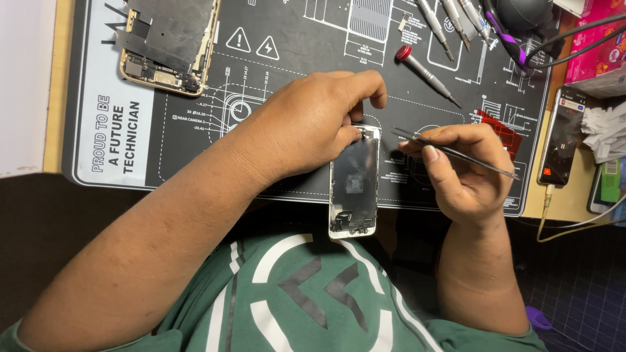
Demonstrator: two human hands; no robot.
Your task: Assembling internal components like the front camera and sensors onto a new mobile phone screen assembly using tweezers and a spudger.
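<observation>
- The left hand (313, 124) reaches in from the lower left and pinches the top end of an opened phone (354, 182), thumb and forefinger closed on its upper edge.
- That phone lies lengthwise at the near edge of the dark repair mat (195, 150), its bottom end hanging past the mat toward the person's green shirt (306, 293). Its inside faces up: a dark shield plate, a small square part in the middle, and connectors at the lower end.
- The right hand (466, 173) sits just right of the phone, fingers curled tight around slim metal tweezers (450, 151). The tips point left, near the phone's upper right corner; whether they touch it cannot be told.
- Beyond the hands, a screwdriver with a red cap (424, 72) lies slanted on the mat, and several more metal drivers (450, 23) rest near the top edge.
- A gold phone housing (168, 42), stripped and open, lies at the mat's upper left corner.
- A red part (495, 124) shows on the mat behind the right hand.
- Off the mat to the right, another phone (562, 137) with a lit screen lies on the wooden bench, a cable plugged into its lower end.
- A pink box (596, 45) and crumpled white tissue (603, 130) sit at the far right.
</observation>
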